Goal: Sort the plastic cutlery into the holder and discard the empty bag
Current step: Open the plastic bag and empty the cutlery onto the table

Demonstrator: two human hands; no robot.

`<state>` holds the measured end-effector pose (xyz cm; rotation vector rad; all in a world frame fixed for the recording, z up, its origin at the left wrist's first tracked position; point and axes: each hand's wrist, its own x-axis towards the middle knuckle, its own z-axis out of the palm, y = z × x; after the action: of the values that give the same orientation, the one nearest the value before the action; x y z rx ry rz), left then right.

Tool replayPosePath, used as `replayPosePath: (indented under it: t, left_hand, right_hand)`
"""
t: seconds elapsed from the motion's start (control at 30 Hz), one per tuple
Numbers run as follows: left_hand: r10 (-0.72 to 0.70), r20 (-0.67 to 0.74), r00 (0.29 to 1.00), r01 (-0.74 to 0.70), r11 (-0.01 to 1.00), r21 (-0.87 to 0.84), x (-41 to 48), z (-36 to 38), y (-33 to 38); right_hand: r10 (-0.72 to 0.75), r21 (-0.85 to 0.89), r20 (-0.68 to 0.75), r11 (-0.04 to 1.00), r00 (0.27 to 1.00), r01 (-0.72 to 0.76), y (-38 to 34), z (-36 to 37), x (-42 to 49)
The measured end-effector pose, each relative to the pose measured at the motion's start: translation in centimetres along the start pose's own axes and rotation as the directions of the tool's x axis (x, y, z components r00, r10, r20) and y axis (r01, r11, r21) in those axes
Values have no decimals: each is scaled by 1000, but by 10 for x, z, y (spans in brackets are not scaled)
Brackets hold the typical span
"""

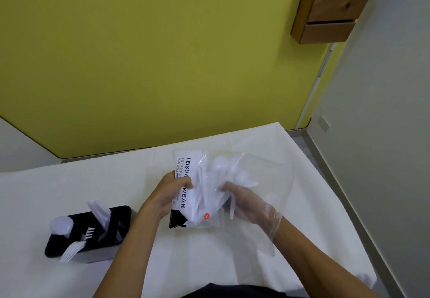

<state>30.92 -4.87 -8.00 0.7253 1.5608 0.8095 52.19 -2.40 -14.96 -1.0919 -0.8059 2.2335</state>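
A clear plastic bag with a white printed panel is held up over the middle of the table. Inside it lie several white plastic spoons and other white cutlery. My left hand grips the bag's printed left edge. My right hand is inside the bag, fingers closed around white cutlery handles. At the left stands a black cutlery holder with a white spoon, forks and knives sticking out of its compartments.
The table is covered with a white cloth and runs to a yellow wall. A wooden drawer unit hangs on the wall at upper right. The table's right edge drops to a grey floor.
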Motion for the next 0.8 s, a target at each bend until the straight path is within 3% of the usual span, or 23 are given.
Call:
replayPosePath:
  t: [0.2,0.3,0.5,0.6,0.8]
  left_hand:
    - [5,30,1000,-4,1000,-21,-5,16,-3]
    - [31,5,1000,-31,999,26,-6,27,-6]
    - [-20,-62,998,17,998,-54,-6,30,-7]
    - [-24,-55,998,20,997,-75,-4,24,-3]
    - [75,-32,997,-74,996,50,2,8,4]
  right_hand:
    - [-5,-47,-63,999,998,2,-3,15,8]
    - [7,21,-39,1000,999,-6,-3,21,5]
    - [83,137,-3,987,997,-81,-2,21,0]
    - [18,231,72,972,997,-34,-1,12,2]
    - [-160,213,64,967,985,143,-5,11,-9]
